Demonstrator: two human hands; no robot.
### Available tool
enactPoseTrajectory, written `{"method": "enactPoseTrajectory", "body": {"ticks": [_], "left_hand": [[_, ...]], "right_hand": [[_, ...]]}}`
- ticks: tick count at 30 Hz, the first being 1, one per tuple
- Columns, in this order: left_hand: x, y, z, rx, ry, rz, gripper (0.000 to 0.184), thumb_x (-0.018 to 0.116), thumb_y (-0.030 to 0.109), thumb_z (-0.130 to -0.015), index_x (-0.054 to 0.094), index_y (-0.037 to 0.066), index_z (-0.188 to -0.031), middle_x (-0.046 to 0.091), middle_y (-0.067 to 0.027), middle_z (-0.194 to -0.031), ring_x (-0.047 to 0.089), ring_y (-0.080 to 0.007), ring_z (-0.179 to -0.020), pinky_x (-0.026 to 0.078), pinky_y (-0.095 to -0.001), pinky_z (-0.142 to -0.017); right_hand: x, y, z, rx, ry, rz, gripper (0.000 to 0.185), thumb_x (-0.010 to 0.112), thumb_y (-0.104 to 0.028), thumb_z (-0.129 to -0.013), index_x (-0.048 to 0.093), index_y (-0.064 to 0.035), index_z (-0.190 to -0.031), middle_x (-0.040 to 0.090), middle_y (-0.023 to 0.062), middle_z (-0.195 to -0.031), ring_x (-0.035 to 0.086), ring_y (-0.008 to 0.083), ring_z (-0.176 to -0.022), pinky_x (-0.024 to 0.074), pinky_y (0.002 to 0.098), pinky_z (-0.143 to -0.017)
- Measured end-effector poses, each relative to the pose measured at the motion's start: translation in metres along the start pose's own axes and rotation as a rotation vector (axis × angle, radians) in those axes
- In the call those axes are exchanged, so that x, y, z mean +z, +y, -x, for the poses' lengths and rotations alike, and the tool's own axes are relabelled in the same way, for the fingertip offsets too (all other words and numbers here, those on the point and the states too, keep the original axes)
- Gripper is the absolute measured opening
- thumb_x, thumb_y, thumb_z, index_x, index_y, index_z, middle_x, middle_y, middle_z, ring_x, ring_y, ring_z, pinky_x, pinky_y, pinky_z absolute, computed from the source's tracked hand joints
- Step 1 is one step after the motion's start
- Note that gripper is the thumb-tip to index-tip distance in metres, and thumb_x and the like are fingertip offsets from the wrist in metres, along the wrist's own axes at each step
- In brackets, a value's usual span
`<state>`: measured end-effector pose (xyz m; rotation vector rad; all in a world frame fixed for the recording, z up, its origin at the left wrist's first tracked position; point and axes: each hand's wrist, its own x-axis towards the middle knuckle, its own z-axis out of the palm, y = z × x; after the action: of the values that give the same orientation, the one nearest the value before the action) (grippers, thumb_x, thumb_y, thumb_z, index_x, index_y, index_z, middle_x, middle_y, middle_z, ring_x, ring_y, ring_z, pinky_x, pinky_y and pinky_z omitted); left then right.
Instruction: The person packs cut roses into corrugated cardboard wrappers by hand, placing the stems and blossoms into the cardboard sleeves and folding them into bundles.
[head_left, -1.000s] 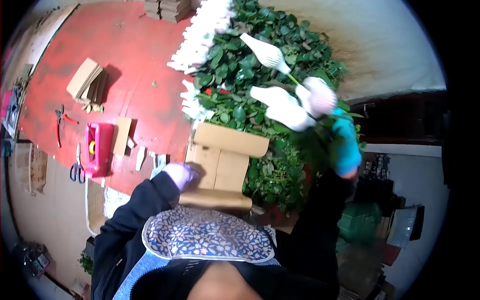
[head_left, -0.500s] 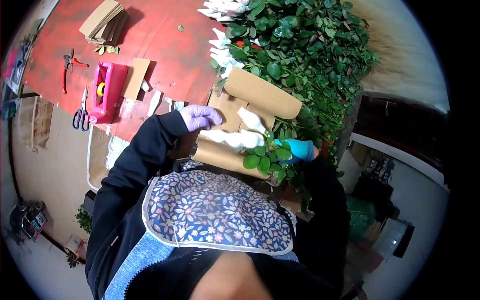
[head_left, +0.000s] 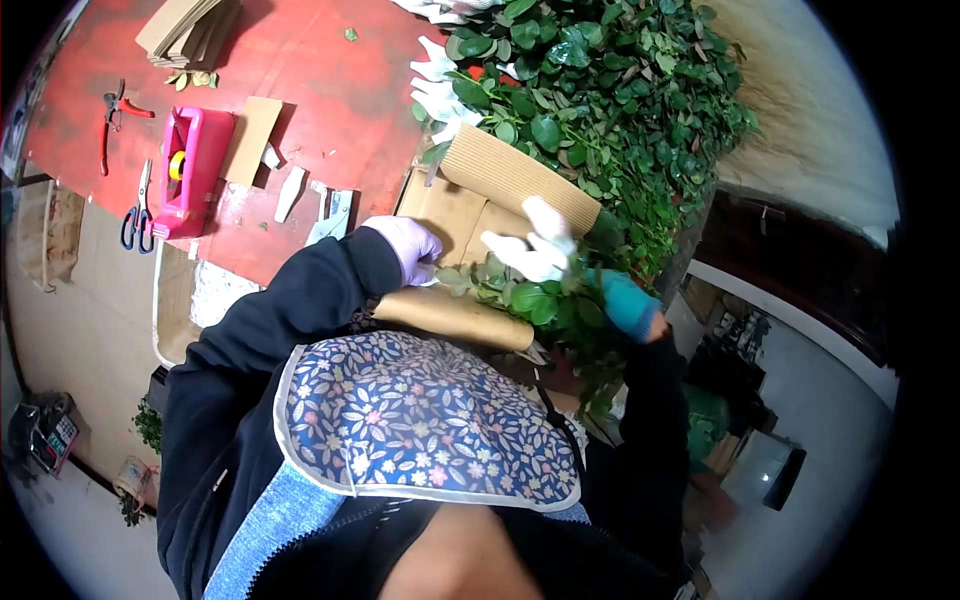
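Observation:
My right hand (head_left: 632, 306), in a teal glove, is closed around leafy flower stems (head_left: 540, 300) whose heads wear white sleeves (head_left: 541, 245). These heads hang above a piece of brown corrugated cardboard (head_left: 455, 222), its two long sides curled up. My left hand (head_left: 405, 247), in a lilac glove, is at the left end of the cardboard with its fingers curled in. What those fingers grip, if anything, is hidden. Beyond the cardboard lies a big heap of leafy stems (head_left: 600, 110), several with white-sleeved heads (head_left: 437, 85).
On the red table (head_left: 330, 90) are a pink tape dispenser (head_left: 205, 165), scissors (head_left: 140, 210), red-handled pruners (head_left: 113, 120), a flat cardboard piece (head_left: 252, 140) and a cardboard stack (head_left: 190, 30). A loose white sleeve (head_left: 289, 195) lies near my left forearm.
My right hand has moved right with the stems, and their white-sleeved heads have swung rightward off the cardboard's left part. My left hand has lowered slightly, fingers curled more. The camera view has shifted.

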<state>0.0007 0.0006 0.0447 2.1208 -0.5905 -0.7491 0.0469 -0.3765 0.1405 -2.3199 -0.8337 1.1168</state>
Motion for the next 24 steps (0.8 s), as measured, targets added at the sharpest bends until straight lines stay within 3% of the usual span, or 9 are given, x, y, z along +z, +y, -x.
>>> {"method": "enactPoseTrajectory", "body": {"ticks": [3,5,7,8,9,10,15,18,24], "left_hand": [[-0.003,0.005,-0.004,-0.057,-0.063,-0.097,0.019,0.07,0.028,-0.079,0.067,0.011,-0.086,0.066,-0.0129,-0.081,0.064,-0.0329,-0.076,0.05,-0.0418,-0.068],[0.0,0.0,-0.004,-0.052,-0.06,-0.114,0.02,0.07,0.029,-0.079,0.068,0.012,-0.088,0.067,-0.0121,-0.082,0.065,-0.0319,-0.076,0.051,-0.0414,-0.068],[0.012,-0.012,-0.005,-0.023,0.009,-0.042,0.022,0.075,0.032,-0.076,0.068,0.012,-0.082,0.067,-0.0113,-0.075,0.065,-0.0309,-0.071,0.051,-0.0415,-0.066],[0.018,-0.018,-0.005,-0.052,0.026,0.082,0.022,0.077,0.031,-0.075,0.069,0.012,-0.082,0.067,-0.0112,-0.076,0.066,-0.0302,-0.071,0.052,-0.0403,-0.067],[0.019,-0.022,-0.004,-0.086,0.045,0.203,0.023,0.079,0.03,-0.074,0.069,0.011,-0.083,0.068,-0.0112,-0.077,0.066,-0.0294,-0.071,0.052,-0.0391,-0.067],[0.019,-0.02,-0.001,-0.091,0.051,0.194,0.028,0.081,0.028,-0.072,0.068,0.01,-0.089,0.068,-0.0118,-0.077,0.067,-0.0282,-0.073,0.052,-0.0373,-0.069],[0.013,0.002,0.018,-0.146,0.276,0.2,0.047,0.082,0.019,-0.072,0.057,0.006,-0.109,0.07,-0.0128,-0.084,0.068,-0.0301,-0.082,0.053,-0.0388,-0.073],[0.007,0.011,0.021,-0.076,0.483,-0.01,0.062,0.084,0.021,-0.067,0.046,0.003,-0.112,0.058,-0.0169,-0.1,0.06,-0.0346,-0.097,0.049,-0.0395,-0.081],[-0.007,0.019,0.015,0.027,0.352,-0.161,0.063,0.084,0.017,-0.064,0.055,0.007,-0.119,0.05,-0.0144,-0.105,0.056,-0.0327,-0.098,0.048,-0.0415,-0.083]], "right_hand": [[-0.038,-0.064,0.022,0.353,0.03,0.405,0.029,0.063,-0.002,-0.079,0.065,-0.0044,-0.107,0.066,0.0174,-0.098,0.064,0.0372,-0.083,0.0511,0.0424,-0.073],[-0.031,-0.069,0.022,0.252,0.098,0.42,0.028,0.063,-0.002,-0.078,0.065,-0.0061,-0.106,0.066,0.016,-0.094,0.063,0.0371,-0.08,0.0508,0.0435,-0.069],[-0.011,-0.057,0.004,0.048,0.328,0.383,0.026,0.068,-0.021,-0.081,0.066,-0.0062,-0.102,0.066,0.0178,-0.096,0.064,0.0363,-0.084,0.0509,0.0447,-0.071],[-0.007,-0.079,-0.017,0.203,0.269,0.094,0.026,0.068,-0.016,-0.079,0.065,-0.005,-0.103,0.065,0.0169,-0.095,0.064,0.0345,-0.082,0.0511,0.0431,-0.07],[0.006,-0.075,-0.037,-0.046,0.315,0.408,0.023,0.066,-0.012,-0.077,0.063,-0.0038,-0.098,0.064,0.0157,-0.091,0.064,0.0327,-0.077,0.051,0.0419,-0.069],[0.028,-0.055,-0.053,-0.136,0.395,0.35,0.022,0.065,-0.011,-0.076,0.061,-0.0039,-0.096,0.062,0.0141,-0.086,0.063,0.0324,-0.075,0.0508,0.0413,-0.068],[0.07,-0.051,-0.083,-0.063,0.217,0.45,0.025,0.061,-0.008,-0.077,0.059,-0.0044,-0.102,0.062,0.0143,-0.087,0.064,0.0336,-0.077,0.0515,0.0428,-0.065],[0.061,-0.051,-0.079,0.008,0.196,0.372,0.033,0.057,-0.007,-0.079,0.059,-0.003,-0.112,0.063,0.0168,-0.089,0.063,0.0362,-0.077,0.0517,0.044,-0.066],[0.059,-0.048,-0.075,0.018,0.183,0.305,0.037,0.059,-0.007,-0.079,0.059,-0.0032,-0.115,0.064,0.0171,-0.092,0.064,0.0359,-0.081,0.0519,0.0447,-0.07]]}}
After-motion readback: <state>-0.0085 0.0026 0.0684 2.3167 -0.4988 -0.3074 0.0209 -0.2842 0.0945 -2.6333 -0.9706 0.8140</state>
